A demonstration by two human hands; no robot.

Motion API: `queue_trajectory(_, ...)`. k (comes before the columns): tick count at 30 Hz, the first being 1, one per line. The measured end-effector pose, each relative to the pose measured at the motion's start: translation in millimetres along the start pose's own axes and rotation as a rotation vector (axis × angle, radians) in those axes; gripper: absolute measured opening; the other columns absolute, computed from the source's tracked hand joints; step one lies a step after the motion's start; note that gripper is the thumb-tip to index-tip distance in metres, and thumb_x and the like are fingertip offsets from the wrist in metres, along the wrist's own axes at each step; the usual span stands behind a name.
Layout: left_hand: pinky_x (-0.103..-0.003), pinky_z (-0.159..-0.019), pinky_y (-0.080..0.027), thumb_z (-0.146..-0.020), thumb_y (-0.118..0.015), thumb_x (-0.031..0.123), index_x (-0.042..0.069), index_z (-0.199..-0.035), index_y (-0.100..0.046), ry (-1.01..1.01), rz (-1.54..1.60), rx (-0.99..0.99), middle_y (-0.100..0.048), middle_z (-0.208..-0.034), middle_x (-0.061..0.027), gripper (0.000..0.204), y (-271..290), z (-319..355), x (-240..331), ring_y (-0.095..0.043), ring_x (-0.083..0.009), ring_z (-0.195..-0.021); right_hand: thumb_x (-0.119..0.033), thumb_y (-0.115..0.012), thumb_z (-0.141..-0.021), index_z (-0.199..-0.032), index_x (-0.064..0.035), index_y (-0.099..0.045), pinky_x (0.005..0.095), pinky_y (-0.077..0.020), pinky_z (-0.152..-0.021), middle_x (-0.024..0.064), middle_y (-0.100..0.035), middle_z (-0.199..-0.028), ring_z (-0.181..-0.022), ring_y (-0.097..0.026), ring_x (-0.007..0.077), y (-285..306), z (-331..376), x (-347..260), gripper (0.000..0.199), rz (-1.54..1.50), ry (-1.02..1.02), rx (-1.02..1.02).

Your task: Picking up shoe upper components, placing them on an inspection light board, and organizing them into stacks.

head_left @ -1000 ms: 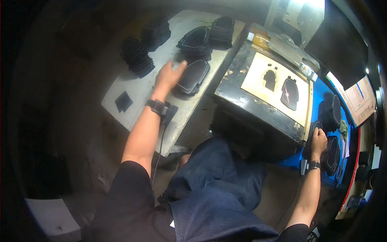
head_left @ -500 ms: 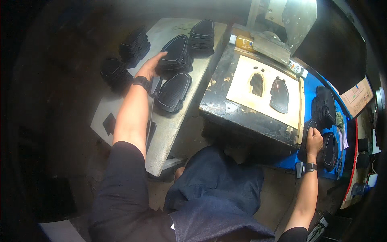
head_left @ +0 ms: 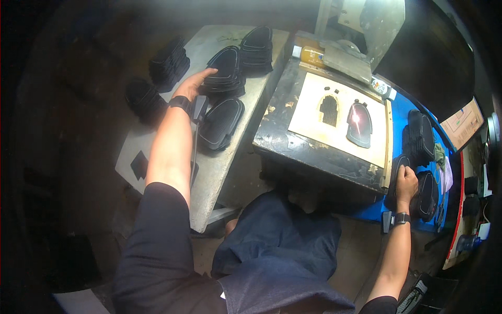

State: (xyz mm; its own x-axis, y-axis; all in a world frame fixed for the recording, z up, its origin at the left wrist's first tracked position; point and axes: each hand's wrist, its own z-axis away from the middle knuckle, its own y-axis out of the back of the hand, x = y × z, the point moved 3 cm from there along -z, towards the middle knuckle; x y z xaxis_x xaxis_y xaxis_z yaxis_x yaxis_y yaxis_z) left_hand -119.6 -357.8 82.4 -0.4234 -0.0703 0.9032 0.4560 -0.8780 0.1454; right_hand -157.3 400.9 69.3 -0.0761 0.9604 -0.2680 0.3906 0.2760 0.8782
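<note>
In the head view, the left hand (head_left: pixel 196 83) reaches to the far left, fingers spread flat over a stack of black shield-shaped fabric pieces (head_left: pixel 226 70) on the pale grey surface (head_left: pixel 209 172); another such piece (head_left: pixel 220 123) lies just nearer, with more dark stacks (head_left: pixel 168 63) further left. At the right, the right hand (head_left: pixel 406 183) curls its fingers on a black piece (head_left: pixel 401 163) on the blue surface (head_left: pixel 400 123). Between them, a cream template board (head_left: pixel 342 123) with two cut-outs tops a dark worn machine block (head_left: pixel 293 149). The room around is dim.
</note>
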Motion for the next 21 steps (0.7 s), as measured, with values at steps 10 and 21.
queue_trajectory(10, -0.038, -0.102, -0.043, -0.083, -0.073, 0.047, 0.005, -0.12, -0.066, 0.069, 0.061, -0.04, -0.069, -0.119, -0.0108, 0.056, -17, 8, 0, -0.061, -0.0234, -0.112, -0.034, -0.057, -0.095, -0.077, -0.0032, -0.057, 0.0502, -0.0435, -0.062, 0.0185, -0.063, -0.084, -0.075, -0.061, 0.0419, -1, 0, 1, 0.036, 0.019, -0.006, 0.016)
queue_trajectory(21, -0.039, -0.092, -0.049, -0.083, -0.073, 0.043, 0.006, -0.11, -0.067, 0.113, 0.279, -0.086, -0.069, -0.11, -0.0104, 0.046, -11, 6, -11, -0.062, -0.0215, -0.1, -0.034, -0.056, -0.096, -0.076, -0.0028, -0.057, 0.05, -0.0436, -0.062, 0.0188, -0.062, -0.083, -0.074, -0.06, 0.042, -1, 1, 2, 0.037, 0.006, 0.002, 0.011)
